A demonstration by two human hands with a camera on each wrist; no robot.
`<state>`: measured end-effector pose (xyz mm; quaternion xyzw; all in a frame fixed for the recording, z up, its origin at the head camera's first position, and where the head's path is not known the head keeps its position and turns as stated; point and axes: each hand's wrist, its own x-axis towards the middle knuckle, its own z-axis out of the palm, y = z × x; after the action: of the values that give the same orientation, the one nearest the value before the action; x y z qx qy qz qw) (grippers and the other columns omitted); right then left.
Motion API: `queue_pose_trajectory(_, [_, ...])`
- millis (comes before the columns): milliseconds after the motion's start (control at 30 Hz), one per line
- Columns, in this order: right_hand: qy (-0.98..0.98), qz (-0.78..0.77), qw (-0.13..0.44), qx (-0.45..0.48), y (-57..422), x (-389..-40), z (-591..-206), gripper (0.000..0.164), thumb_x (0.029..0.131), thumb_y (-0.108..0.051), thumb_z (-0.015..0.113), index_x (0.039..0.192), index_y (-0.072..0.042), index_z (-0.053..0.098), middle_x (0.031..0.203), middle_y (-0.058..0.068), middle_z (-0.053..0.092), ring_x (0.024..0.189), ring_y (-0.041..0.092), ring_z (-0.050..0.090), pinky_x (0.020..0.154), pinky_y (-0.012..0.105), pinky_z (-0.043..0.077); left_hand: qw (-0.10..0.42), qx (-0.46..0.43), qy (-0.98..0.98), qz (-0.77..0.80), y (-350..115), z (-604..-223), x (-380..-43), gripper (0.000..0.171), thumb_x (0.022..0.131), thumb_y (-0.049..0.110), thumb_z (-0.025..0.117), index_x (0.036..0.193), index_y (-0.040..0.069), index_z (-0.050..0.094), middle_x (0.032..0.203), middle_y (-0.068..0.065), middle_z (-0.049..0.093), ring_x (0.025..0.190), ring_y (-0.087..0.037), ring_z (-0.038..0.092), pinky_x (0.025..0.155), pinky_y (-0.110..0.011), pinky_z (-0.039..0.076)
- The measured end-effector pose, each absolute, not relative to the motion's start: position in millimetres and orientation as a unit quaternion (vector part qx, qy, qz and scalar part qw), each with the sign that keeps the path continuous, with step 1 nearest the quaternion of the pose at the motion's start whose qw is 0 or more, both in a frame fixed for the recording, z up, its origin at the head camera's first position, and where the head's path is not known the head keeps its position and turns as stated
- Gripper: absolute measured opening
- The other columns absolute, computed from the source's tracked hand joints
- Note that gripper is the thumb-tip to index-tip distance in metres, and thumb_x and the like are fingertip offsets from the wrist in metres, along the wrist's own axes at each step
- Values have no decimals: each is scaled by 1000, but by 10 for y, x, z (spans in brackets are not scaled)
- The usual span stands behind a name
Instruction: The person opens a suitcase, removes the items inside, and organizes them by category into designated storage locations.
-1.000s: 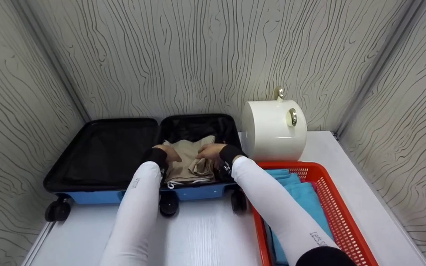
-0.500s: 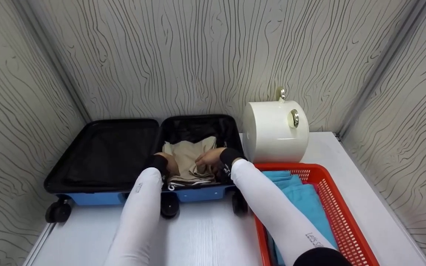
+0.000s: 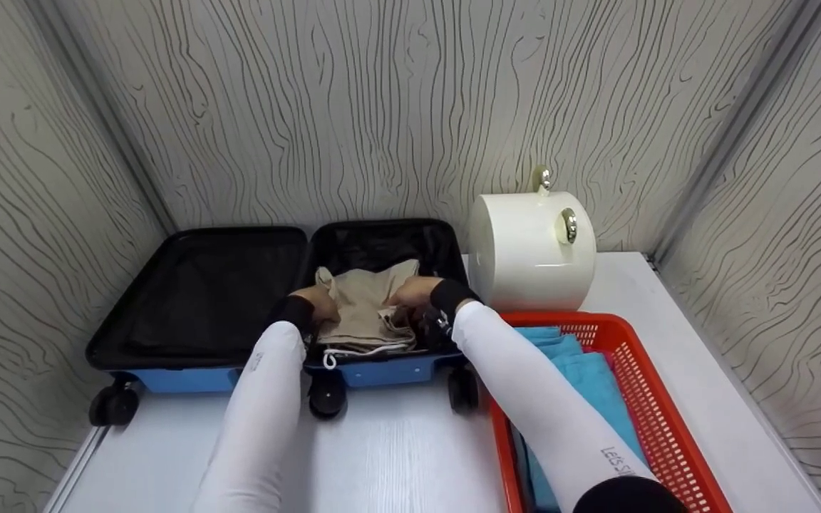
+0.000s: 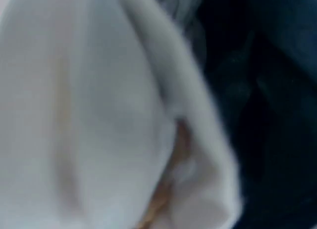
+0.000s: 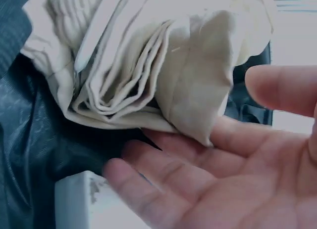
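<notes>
Folded beige drawstring pants (image 3: 364, 299) lie in the right half of an open blue suitcase (image 3: 389, 370) with a black lining. A white drawstring (image 3: 353, 351) hangs at their near edge. At their left side, my left hand (image 3: 325, 305) grips the cloth, whose left corner stands raised. In the left wrist view, a fold of the pants (image 4: 114, 120) largely covers the fingers (image 4: 166, 189). My right hand (image 5: 213, 174) is at the right side, palm up, fingers extended under the edge of the folded layers, thumb apart from the cloth.
The suitcase's left half (image 3: 204, 299) lies flat, lined in black. Right of the suitcase stands a red perforated basket (image 3: 656, 420) with folded blue cloth (image 3: 589, 377) inside. Behind the basket, a white cylinder with metal handles (image 3: 535, 249) lies on its side. Wood-patterned panels surround the white table (image 3: 382, 456).
The left edge of the pants has come up with my left hand, and more of the drawstring shows. My right hand has shifted slightly up and outward along the right side.
</notes>
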<state>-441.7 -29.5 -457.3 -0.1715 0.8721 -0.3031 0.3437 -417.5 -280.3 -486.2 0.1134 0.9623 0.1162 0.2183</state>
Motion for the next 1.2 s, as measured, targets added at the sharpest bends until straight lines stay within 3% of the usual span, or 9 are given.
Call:
queue_pose_trajectory(100, [885,-310,306,-167,-257,-4427,-4519,40,108,-24,57,126,5,78,128,24,76,109,43,76,84,37,64,178,-1,945,274,-2746,-4673,-3965,32,79,6,64,52,16,50,53,4,43,48,-10,38,51,-22,34])
queue_pose_trajectory(267, [863,-402,284,-116,-231,-4422,-4459,21,102,-13,67,102,6,76,99,26,81,86,33,77,97,49,65,137,-21,912,386,-2785,-4581,-3891,39,83,3,58,49,18,47,46,9,37,44,-6,29,50,-22,28])
queue_pose_trajectory(400, [854,-460,226,-87,-219,-4416,-4447,20,89,2,69,72,-6,62,59,5,63,54,17,65,66,35,65,126,-18,909,397,-2779,-4514,-3888,39,85,2,60,51,18,52,49,9,42,44,-5,34,51,-21,32])
queue_pose_trajectory(533, [859,-472,183,-80,-198,-4414,-4454,23,83,5,65,67,-8,56,49,-6,49,42,5,50,43,19,46,178,-8,917,357,-2748,-4534,-3870,41,93,10,63,53,17,57,50,8,46,46,-5,39,55,-20,38])
queue_pose_trajectory(767, [844,-463,260,-76,-174,-4384,-4550,14,88,7,58,76,1,55,66,1,52,50,6,46,45,20,42,260,47,937,230,-2625,-4588,-3829,25,97,29,66,79,13,61,79,0,58,70,-11,55,71,-20,45])
queue_pose_trajectory(867, [855,-414,290,-117,-198,-4380,-4605,25,93,5,53,109,12,70,91,10,67,57,9,48,50,20,42,263,51,940,211,-2601,-4626,-3845,27,95,32,70,98,4,67,103,-9,63,90,-16,58,85,-23,48])
queue_pose_trajectory(1000, [878,-317,296,-203,-246,-4393,-4622,55,94,4,50,146,-1,67,137,16,71,75,8,55,65,18,44,231,41,954,189,-2593,-4680,-3868,54,91,32,75,126,-8,68,132,-19,66,111,-23,59,108,-30,49])
queue_pose_trajectory(1133, [903,-262,256,-224,-287,-4440,-4619,23,96,-11,62,105,-2,82,99,7,78,71,6,57,64,17,45,197,14,945,261,-2567,-4702,-3878,72,89,26,78,145,-13,57,152,-27,57,128,-31,58,117,-36,46])
queue_pose_trajectory(1200, [905,-295,244,-187,-299,-4462,-4619,19,95,-16,67,79,-7,72,76,1,64,62,8,53,58,20,44,182,0,927,326,-2556,-4681,-3884,68,88,22,77,143,-13,57,153,-29,55,122,-29,61,110,-33,50])
